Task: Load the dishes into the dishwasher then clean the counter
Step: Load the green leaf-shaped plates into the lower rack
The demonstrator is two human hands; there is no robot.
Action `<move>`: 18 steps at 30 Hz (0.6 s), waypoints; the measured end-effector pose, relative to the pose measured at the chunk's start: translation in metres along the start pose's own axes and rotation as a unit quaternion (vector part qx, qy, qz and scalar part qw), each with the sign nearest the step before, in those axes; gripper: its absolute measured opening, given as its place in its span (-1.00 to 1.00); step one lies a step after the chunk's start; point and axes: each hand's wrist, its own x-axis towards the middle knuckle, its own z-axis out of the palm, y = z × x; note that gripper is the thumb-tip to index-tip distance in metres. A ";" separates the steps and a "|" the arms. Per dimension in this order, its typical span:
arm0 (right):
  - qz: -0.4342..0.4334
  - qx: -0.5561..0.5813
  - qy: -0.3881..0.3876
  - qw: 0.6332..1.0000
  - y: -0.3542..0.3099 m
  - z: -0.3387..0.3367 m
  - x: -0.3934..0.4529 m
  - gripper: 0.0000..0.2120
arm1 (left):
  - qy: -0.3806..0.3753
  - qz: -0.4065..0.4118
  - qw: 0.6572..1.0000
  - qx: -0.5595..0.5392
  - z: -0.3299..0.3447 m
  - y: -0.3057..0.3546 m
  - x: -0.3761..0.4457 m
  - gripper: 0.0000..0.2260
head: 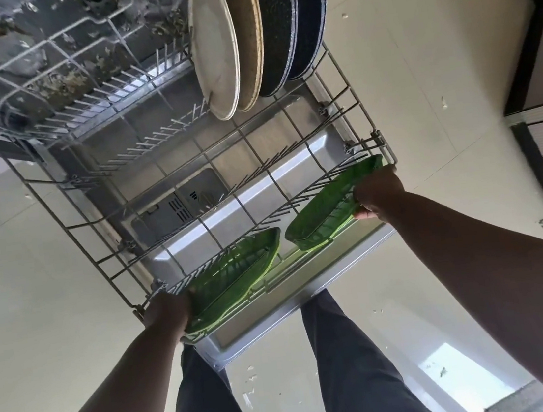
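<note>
The dishwasher's lower wire rack (69, 229) is pulled out over the open door (295, 292). Two green leaf-shaped dishes lie along its near edge. My left hand (166, 311) grips the near end of the left green dish (233, 269). My right hand (379, 193) grips the right end of the right green dish (325, 209). At the rack's far right stand a white plate (214, 47), a tan plate (248, 29) and two dark speckled plates (287, 20), all on edge.
The upper rack (40, 84) juts out at the top left over a soiled interior. Dark cabinet fronts (542, 73) line the right side. Pale floor tiles (400, 67) carry scattered crumbs. My legs (353, 368) stand in front of the door.
</note>
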 end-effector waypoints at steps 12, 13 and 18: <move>-0.068 -0.039 0.111 0.991 0.007 0.011 -0.020 -0.59 | -0.101 -0.086 0.954 -0.268 0.005 -0.018 -0.043 -0.91; -0.071 -0.037 0.117 0.990 0.007 0.011 -0.022 -0.60 | -0.083 -0.083 0.956 -0.270 0.002 -0.020 -0.040 -0.88; -0.060 0.007 0.112 0.992 0.011 0.013 -0.026 -0.56 | 0.026 0.095 0.969 0.225 -0.020 -0.015 -0.042 -0.72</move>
